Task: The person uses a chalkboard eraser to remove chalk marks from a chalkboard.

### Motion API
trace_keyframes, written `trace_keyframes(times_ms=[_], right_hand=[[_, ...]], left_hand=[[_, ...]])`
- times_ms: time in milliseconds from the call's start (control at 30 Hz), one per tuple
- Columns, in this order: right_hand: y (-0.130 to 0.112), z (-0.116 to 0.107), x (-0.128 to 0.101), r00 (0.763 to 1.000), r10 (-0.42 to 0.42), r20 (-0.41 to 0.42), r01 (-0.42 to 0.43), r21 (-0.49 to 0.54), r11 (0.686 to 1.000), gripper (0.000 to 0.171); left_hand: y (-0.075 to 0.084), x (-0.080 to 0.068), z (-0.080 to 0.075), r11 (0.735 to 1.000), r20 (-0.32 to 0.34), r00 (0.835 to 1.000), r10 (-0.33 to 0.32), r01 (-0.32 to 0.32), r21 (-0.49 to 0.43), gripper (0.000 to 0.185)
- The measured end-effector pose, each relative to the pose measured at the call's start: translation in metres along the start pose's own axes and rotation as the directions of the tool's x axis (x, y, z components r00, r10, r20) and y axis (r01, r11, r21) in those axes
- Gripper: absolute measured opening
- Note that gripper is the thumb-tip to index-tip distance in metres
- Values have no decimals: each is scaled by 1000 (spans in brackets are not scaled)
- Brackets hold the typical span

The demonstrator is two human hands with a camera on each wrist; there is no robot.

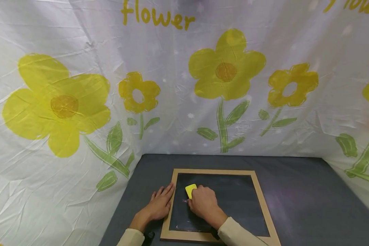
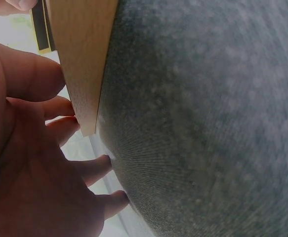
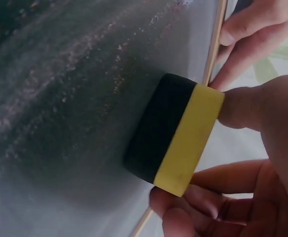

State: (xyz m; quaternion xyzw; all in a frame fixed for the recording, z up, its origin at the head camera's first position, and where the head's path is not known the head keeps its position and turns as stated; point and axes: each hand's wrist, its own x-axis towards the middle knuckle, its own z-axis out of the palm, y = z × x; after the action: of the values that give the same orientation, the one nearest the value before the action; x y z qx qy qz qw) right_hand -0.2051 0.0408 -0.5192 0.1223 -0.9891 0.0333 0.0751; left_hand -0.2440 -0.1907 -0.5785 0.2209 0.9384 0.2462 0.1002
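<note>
A chalkboard (image 1: pixel 230 201) in a light wooden frame (image 1: pixel 261 196) lies on a dark grey table. My right hand (image 1: pixel 204 203) grips a yellow and black chalkboard eraser (image 1: pixel 190 190) over the board's left part. In the right wrist view, thumb and fingers pinch the yellow half of the eraser (image 3: pixel 190 140), and its black face is against the board. Chalk specks and smears mark the board surface (image 3: pixel 84 98). My left hand (image 1: pixel 160 204) rests at the frame's left side, fingers straight and touching its edge. The left wrist view shows the frame corner (image 2: pixel 87 74) beside those fingers.
The dark grey tablecloth (image 1: pixel 307 198) extends around the board, wider on the right. Behind it hangs a white curtain (image 1: pixel 175 112) printed with yellow flowers. A small black object (image 1: pixel 149 236) lies near the left sleeve.
</note>
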Motion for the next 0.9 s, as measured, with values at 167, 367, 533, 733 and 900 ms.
trace_keyframes(times_ms=[167,367,533,733,900], right_hand=[[0,3,0,998,-62,2,62,-8,998,41],[2,3,-2,991,-135,8,135,-15,991,44],[2,-2,-6,981,-190,40,191,-18,981,50],[2,-5,-13,970,-233,66,234,-4,972,53],[2,-9,-18,958,-257,125,257,13,966,52]], left_hand=[[-3,0,2,1000,-4,1000,-1,1,12,67],[-4,0,1,1000,14,1000,18,-18,5,67],[-12,4,6,1000,5,1000,28,-28,-7,67],[-8,1,4,1000,2,1000,13,-13,-25,65],[-3,-2,1,999,6,1000,14,-14,-41,64]])
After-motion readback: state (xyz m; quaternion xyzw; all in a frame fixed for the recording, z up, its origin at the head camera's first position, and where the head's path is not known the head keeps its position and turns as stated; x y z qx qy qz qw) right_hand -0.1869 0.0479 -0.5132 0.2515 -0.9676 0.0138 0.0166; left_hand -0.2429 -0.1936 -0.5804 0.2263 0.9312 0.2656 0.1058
